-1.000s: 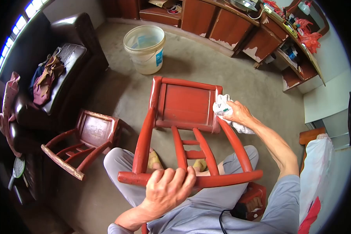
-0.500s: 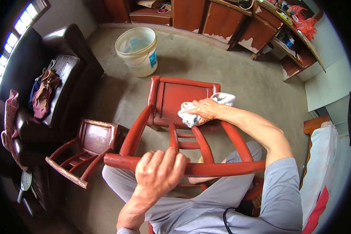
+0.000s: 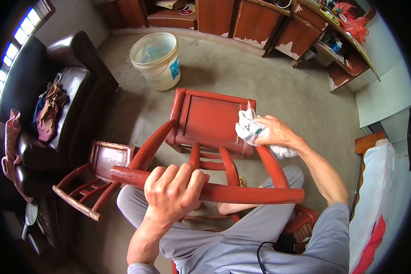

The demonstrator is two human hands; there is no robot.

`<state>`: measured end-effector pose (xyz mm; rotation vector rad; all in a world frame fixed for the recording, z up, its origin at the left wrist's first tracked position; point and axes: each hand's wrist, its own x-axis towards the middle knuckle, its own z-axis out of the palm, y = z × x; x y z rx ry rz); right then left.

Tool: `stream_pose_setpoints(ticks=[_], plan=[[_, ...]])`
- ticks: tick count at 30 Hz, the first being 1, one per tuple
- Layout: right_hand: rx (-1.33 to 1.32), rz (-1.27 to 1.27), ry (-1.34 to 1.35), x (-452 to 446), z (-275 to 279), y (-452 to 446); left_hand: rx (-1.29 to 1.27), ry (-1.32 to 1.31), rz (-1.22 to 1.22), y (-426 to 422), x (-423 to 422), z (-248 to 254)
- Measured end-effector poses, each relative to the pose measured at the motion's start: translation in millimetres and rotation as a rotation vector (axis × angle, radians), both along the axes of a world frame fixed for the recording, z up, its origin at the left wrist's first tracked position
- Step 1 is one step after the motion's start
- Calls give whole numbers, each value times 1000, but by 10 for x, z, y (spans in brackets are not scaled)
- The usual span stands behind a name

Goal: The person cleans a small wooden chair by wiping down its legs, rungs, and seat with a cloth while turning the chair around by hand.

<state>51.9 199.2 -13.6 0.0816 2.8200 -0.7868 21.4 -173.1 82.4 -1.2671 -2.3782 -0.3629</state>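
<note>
A red wooden chair (image 3: 211,119) stands in front of me, its seat facing up and its backrest tilted toward my lap. My left hand (image 3: 174,189) is wrapped over the chair's top rail (image 3: 251,193), left of its middle. In my right hand (image 3: 278,132) is a white cloth (image 3: 250,128), pressed on the right edge of the seat near the backrest post. Part of the cloth hangs below that hand. The fingertips of my left hand are hidden behind the rail.
A smaller worn chair (image 3: 108,160) stands at the left, by a dark sofa (image 3: 73,91) with clothes (image 3: 51,112) on it. A white bucket (image 3: 156,61) is on the floor ahead. Peeling cabinets (image 3: 255,23) line the back; a covered item (image 3: 374,187) stands at right.
My right hand and the cloth went from the seat's right edge to its near middle, then back right. The top rail and my left hand shifted left and tilted a little.
</note>
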Motion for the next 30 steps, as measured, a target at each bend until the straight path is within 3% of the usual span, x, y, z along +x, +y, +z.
stream_pose_setpoints(ticks=[5,8,11,14,17,23,27,30], plan=[[-50,176,-22,425,1194,-315,64,120,-51,-42,-16,-96],[-220,195,24,648,1455,-417,123,189,-45,-27,-25,-166],[-25,44,-1,532,1078,-391,240,248,-45,39,-63,-184],[-3,-103,90,224,76,-70,260,249,-45,48,-52,-192],[85,-231,39,-62,-458,-7,265,254,-36,50,-48,-187],[42,-198,43,173,-361,-92,231,218,-2,-108,226,-206],[-12,-1,-81,646,411,-469,170,290,37,-383,607,-384],[4,94,-101,804,572,-714,119,254,12,-601,898,-473]])
